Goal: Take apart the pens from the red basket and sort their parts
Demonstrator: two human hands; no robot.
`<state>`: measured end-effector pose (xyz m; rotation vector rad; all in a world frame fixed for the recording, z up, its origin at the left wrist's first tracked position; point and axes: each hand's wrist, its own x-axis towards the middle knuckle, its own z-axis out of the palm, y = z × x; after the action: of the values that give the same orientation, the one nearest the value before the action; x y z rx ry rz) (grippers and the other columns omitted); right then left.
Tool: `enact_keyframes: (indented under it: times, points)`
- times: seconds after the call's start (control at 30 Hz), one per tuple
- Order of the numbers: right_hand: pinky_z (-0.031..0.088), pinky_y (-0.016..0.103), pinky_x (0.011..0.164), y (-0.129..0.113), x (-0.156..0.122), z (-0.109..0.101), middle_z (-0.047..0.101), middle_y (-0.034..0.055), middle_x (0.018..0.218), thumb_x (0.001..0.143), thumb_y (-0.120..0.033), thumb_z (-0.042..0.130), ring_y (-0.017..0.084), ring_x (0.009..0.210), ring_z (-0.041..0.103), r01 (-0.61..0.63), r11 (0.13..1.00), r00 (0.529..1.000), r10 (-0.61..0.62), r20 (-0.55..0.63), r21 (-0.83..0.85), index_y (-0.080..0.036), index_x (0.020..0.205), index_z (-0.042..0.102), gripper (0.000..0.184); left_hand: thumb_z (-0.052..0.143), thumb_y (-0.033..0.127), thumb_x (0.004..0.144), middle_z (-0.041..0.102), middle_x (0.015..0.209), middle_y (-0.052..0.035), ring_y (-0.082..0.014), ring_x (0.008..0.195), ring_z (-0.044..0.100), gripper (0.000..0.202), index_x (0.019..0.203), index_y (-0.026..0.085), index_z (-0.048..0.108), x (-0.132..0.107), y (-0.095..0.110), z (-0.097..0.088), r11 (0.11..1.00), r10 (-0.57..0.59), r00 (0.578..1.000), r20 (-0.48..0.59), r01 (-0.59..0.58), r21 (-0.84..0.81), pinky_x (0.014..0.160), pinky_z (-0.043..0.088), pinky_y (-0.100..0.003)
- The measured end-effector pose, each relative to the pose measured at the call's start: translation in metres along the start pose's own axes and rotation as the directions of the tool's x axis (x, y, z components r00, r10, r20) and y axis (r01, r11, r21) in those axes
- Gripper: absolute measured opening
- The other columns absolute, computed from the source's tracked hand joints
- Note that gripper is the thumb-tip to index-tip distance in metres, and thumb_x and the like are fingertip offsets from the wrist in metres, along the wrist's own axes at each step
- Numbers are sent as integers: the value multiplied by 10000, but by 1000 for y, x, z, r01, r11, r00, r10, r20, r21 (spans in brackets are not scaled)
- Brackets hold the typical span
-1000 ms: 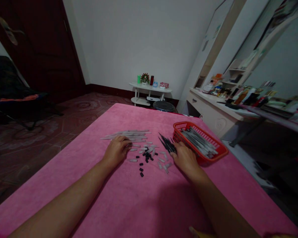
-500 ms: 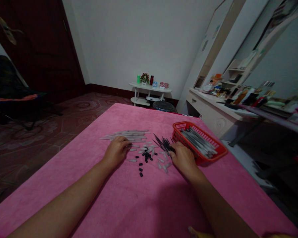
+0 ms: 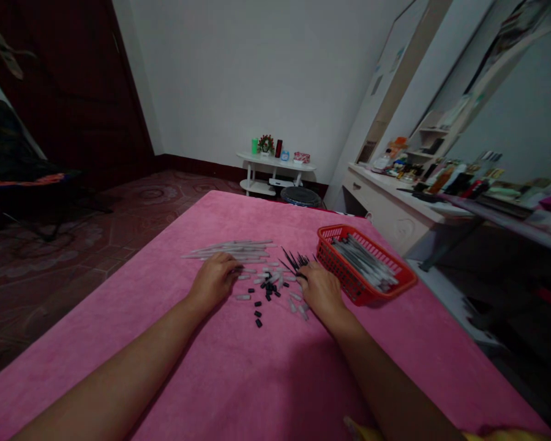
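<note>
Obliquely, the dark rods (image 3: 297, 263) point away and leftward from the nearer right hand (image 3: 322, 291), which pinches their near ends; the left hand's (image 3: 214, 278) grip cannot be told.

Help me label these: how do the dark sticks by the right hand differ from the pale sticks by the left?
The dark sticks are near-black; the pale sticks are whitish. The dark sticks fan out beside the right hand; the pale sticks lie roughly side by side. Both are slender.
</note>
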<state>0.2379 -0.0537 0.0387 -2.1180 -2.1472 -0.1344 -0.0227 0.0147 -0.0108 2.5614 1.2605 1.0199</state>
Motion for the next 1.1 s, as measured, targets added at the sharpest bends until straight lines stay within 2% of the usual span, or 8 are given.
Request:
enact_keyframes:
  times: [0.27,0.47,0.57,0.67,0.8,1.1]
  points:
    - [452,277,730,-7,8,8,671,105,1040,879,-230,518,224,915,661,-106,993,994,107,20,-55,-171,981,662,186,578,109,790,664,874,-82,-213,855,577,198,914,178,715,1,5,-2,1000,-3,1000,15,3,7,791,461,-340]
    - [442,288,754,-5,0,5,676,118,1012,892,-199,458,230,929,650,-120,993,991,121,-59,22,-143,1009,615,204,563,109,798,648,883,-95,-219,858,560,215,932,167,722,2,5,-1,999,-35,999,41,34,24,781,457,-345]
    - [426,282,793,-2,-5,2,688,101,999,912,-217,449,218,939,640,-81,988,991,94,-99,132,-160,1039,606,209,566,108,786,632,859,-91,-216,841,552,221,926,169,725,1,5,-1,999,-33,999,39,32,39,760,456,-337]
    - [411,269,851,-4,-9,1,680,84,1061,916,-200,454,201,995,610,28,966,988,12,-155,259,-177,1083,617,234,558,108,784,617,862,-86,-209,836,549,238,940,176,725,0,6,-3,999,-31,999,13,31,34,747,452,-328]
    - [414,273,845,-10,-13,1,679,55,978,902,-190,494,200,977,574,183,929,973,-123,-197,322,-202,967,681,199,536,134,828,601,861,-86,-201,834,549,209,923,164,721,-1,9,-5,998,-55,998,-34,54,-39,749,450,-324]
    - [414,279,773,-12,-13,7,657,40,872,870,-146,549,194,886,550,243,910,960,-176,-216,337,-213,918,708,179,531,106,831,594,849,-79,-201,843,537,214,932,153,713,-1,10,-3,991,-58,997,-59,51,-126,752,444,-328]
